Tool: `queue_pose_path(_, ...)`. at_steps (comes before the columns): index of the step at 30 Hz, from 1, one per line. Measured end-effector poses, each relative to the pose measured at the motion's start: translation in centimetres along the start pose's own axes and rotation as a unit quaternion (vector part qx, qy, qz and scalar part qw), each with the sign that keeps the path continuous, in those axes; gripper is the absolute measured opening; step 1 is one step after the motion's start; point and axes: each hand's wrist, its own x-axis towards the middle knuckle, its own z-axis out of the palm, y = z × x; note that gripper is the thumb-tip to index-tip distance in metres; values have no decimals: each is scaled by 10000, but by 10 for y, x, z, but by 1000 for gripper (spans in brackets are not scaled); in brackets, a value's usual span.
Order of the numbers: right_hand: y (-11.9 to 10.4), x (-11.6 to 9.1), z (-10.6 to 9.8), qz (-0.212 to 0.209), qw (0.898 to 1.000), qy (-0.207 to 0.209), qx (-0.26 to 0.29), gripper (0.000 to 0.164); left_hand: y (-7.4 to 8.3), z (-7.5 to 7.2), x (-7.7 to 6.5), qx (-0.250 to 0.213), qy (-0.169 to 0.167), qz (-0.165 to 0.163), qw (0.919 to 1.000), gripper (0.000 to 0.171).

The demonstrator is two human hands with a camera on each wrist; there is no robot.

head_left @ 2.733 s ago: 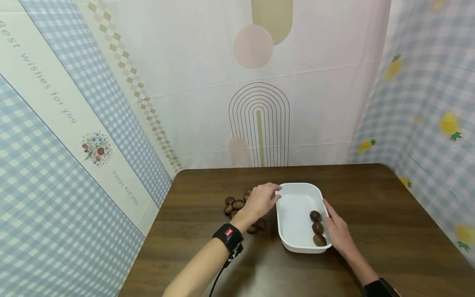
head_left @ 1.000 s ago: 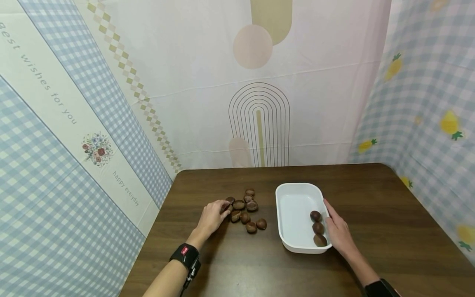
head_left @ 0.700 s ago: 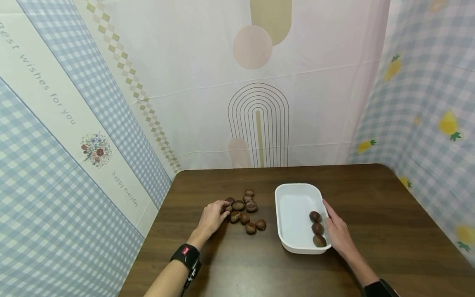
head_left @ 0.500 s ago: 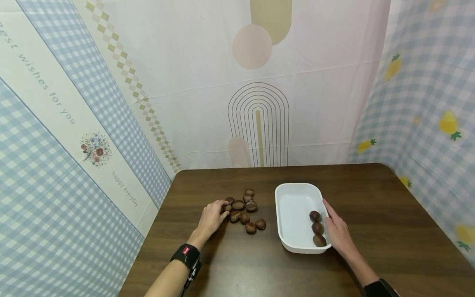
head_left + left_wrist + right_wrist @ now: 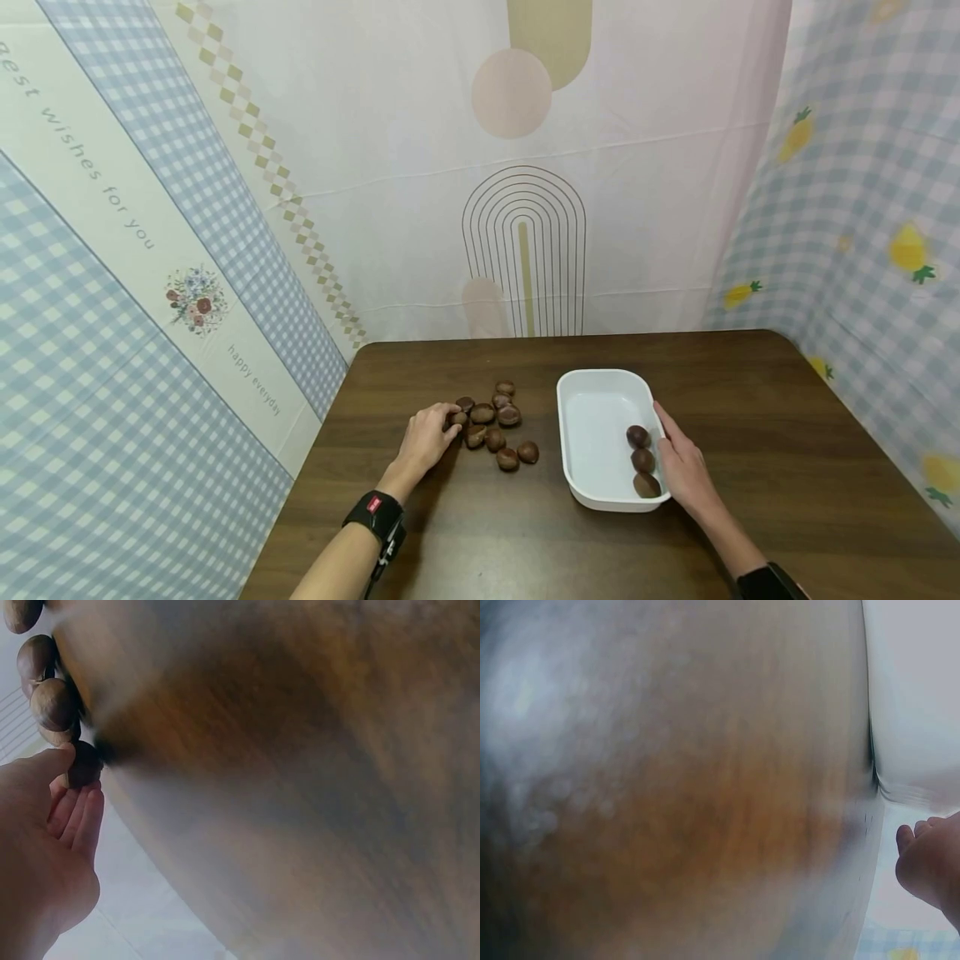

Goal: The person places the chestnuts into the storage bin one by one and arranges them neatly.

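Chestnut (image 5: pixel 459 419) in my left hand (image 5: pixel 423 439) sits just left of the middle of the head view, low in the frame, pinched between my thumb and fingers. In the left wrist view it shows at the left edge, with my thumb over it. Beside it, I can count 9 loose chestnuts (image 5: pixel 495 440), some touching and some apart, spread toward the centre of the head view.

Right of centre is a white container (image 5: pixel 596 433), where 3 chestnuts (image 5: pixel 642 460) lie in a line along its right wall. My right hand (image 5: pixel 686 471) is against the outside of that wall; I cannot tell whether its fingers grip, as part of the hand is hidden.

Everything rests on a brown table (image 5: pixel 480 542) across the lower frame. I wear a black band (image 5: pixel 375 517) on my left wrist. White cloth (image 5: pixel 660 208) fills the upper middle; blue checked cloth (image 5: pixel 847 275) hangs at the right.
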Motion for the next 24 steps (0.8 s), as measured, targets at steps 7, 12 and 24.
queue_pose_path(7,-2,-1,0,-6,10000,-28,15,58,2,-6,6,6,118,89,9999,29)
queue_pose_path(12,-2,-1,0,71,9999,-114,80,59,8,-11,14,-6,196,157,9997,29)
queue_pose_path(24,-1,0,-1,62,10000,-53,-44,58,42,-18,39,-160,143,413,9989,31)
